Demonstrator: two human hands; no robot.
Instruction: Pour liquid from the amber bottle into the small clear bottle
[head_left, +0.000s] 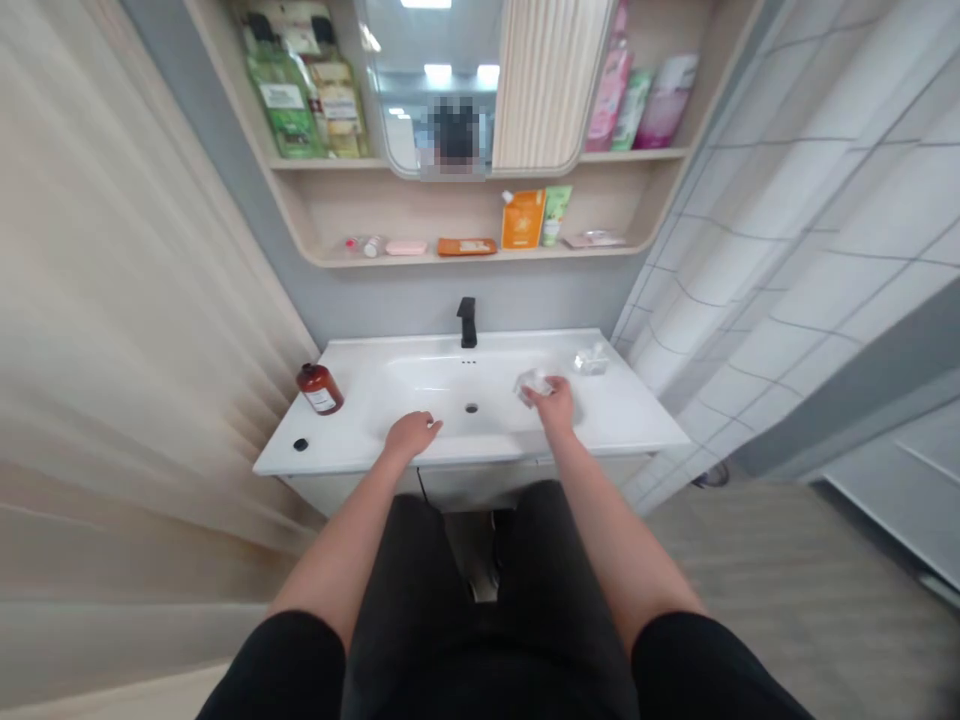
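Note:
My right hand (555, 405) grips a small clear bottle (534, 384) over the right side of the white basin (420, 375). The bottle is tilted and a little blurred. My left hand (411, 435) hovers at the basin's front edge with its fingers curled together; whether anything small sits between them I cannot make out. A second clear container (591, 360) stands on the counter to the right of the basin. On the left stands a brown bottle (320, 390) with a white label, and a small black cap (301, 444) lies in front of it.
A black faucet (467, 322) rises behind the basin drain (472, 408). Above hangs a mirror cabinet (480, 258) whose shelves hold bottles, an orange pouch (523, 220) and a green tube (555, 215). Curtains (150, 330) flank the left side, and a white checked curtain (780, 220) the right.

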